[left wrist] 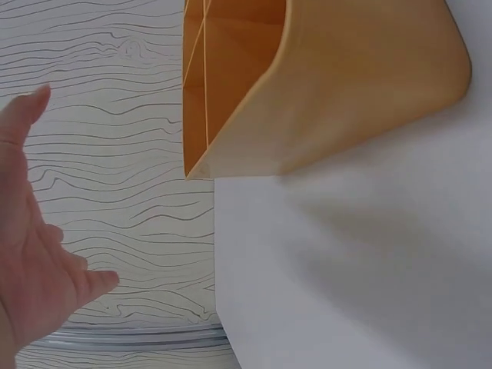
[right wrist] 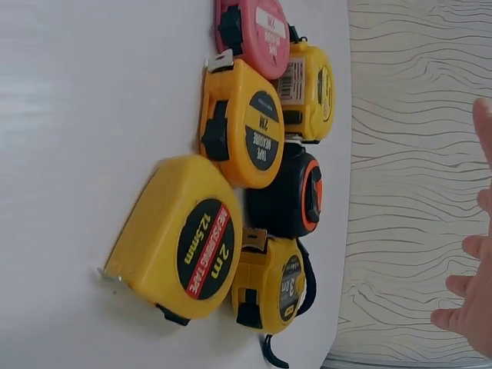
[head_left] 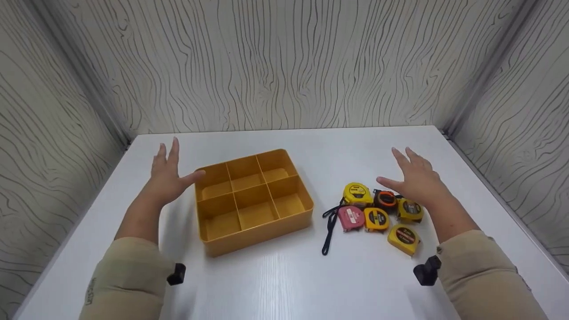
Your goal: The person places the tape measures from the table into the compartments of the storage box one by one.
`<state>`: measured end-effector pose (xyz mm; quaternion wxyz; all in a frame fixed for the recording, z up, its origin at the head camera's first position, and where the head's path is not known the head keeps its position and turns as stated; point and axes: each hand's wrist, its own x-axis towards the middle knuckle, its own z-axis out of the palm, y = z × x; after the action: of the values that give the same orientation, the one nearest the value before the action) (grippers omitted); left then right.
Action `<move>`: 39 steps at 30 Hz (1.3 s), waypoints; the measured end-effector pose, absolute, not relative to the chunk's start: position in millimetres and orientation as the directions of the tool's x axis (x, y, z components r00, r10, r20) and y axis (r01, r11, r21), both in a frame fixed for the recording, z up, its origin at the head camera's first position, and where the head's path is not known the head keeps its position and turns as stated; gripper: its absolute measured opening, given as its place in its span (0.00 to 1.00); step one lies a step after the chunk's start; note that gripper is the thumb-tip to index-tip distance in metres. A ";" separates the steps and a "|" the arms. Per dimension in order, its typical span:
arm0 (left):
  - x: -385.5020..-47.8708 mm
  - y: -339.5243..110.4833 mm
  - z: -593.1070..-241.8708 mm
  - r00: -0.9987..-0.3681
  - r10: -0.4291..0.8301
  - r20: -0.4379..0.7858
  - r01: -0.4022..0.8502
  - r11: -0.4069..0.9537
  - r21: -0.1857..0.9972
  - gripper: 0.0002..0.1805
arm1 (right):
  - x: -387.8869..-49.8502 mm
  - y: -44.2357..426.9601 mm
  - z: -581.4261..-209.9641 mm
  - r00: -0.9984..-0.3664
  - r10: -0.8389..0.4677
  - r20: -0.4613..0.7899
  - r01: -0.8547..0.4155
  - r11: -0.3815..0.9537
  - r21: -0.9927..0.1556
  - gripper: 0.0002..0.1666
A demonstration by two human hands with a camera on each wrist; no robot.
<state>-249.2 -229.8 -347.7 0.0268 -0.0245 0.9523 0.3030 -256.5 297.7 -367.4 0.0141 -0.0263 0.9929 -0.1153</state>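
Left hand (head_left: 167, 181) hung by the divided box (head_left: 262, 232), right hand (head_left: 419, 181) near the tape measures (head_left: 377, 219) on the bench (head_left: 284, 284), fingers (head_left: 174, 153) spread, both empty! The cases (head_left: 403, 239) looked stiff, light (slick, perhaps), best pinched across their flat sides.

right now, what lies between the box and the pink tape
A black strap lies between the box and the pink tape, in the head view.

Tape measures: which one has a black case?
The black tape measure with orange trim, between the back-left yellow tape measure and the 3.0m tape measure in the head view. The others have yellow, orange or pink cases.
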 end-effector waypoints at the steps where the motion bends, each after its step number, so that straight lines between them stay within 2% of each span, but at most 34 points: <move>1: -248.3 -229.5 -347.4 -0.997 -0.032 -0.075 -0.070 0.802 0.594 0.62 | -256.5 295.4 -366.1 -0.998 -0.059 -0.034 -0.049 0.966 -0.256 0.64; 7: -242.5 -228.4 -349.4 -0.995 -0.034 -0.099 -0.092 0.735 0.672 0.61 | -253.7 279.6 -360.6 -0.992 -0.078 -0.101 -0.029 0.908 -0.418 0.61; 14: -239.1 -228.9 -362.9 -0.981 -0.044 -0.191 -0.166 0.702 0.692 0.61 | -253.8 259.6 -364.2 -0.988 -0.065 -0.142 0.026 0.825 -0.564 0.58; 26: -232.1 -232.7 -399.7 -0.947 -0.052 -0.317 -0.279 0.622 0.732 0.64 | -253.3 223.9 -383.6 -0.975 -0.111 -0.190 0.049 0.731 -0.681 0.53; 39: -229.3 -233.7 -429.5 -0.911 -0.018 -0.412 -0.354 0.548 0.758 0.52 | -250.1 181.5 -401.7 -0.953 -0.192 -0.234 0.066 0.622 -0.780 0.49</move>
<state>-229.3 -233.7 -429.5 0.1814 -0.1078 0.8610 0.4628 -250.1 181.5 -401.7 0.1492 -0.0356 0.8882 -0.4330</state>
